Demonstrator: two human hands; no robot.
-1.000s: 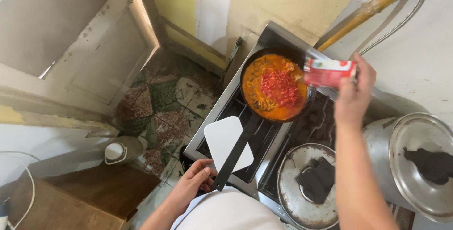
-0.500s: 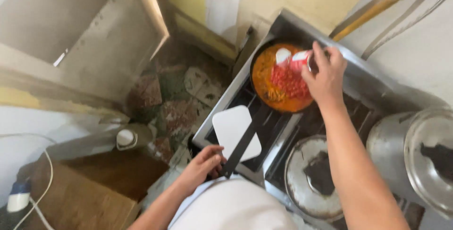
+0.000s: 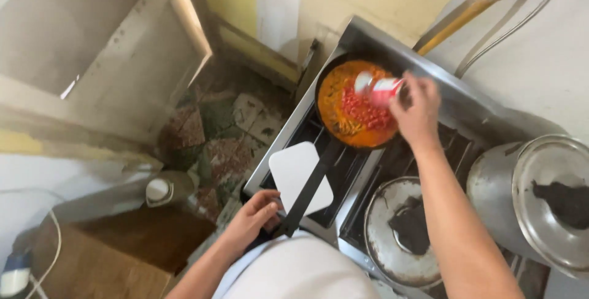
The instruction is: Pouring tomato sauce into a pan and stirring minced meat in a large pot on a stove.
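Right hand [image 3: 416, 110] grips a red-and-white carton [image 3: 379, 89] tipped over the pan [image 3: 356, 106] at the stove's [image 3: 429, 90] 11 o'clock, left hand [image 3: 256, 215] closed on its handle [image 3: 307, 191]; a slack hold could tilt sauce onto the burner.

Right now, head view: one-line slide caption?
Right hand tips a red-and-white carton over orange sauce in a frying pan on the stove; left hand grips the pan handle.

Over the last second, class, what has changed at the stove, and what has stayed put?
The right hand brought the small red-and-white carton from the stove's edge over the black frying pan, tipped. The left hand stayed gripping the pan's long black handle.
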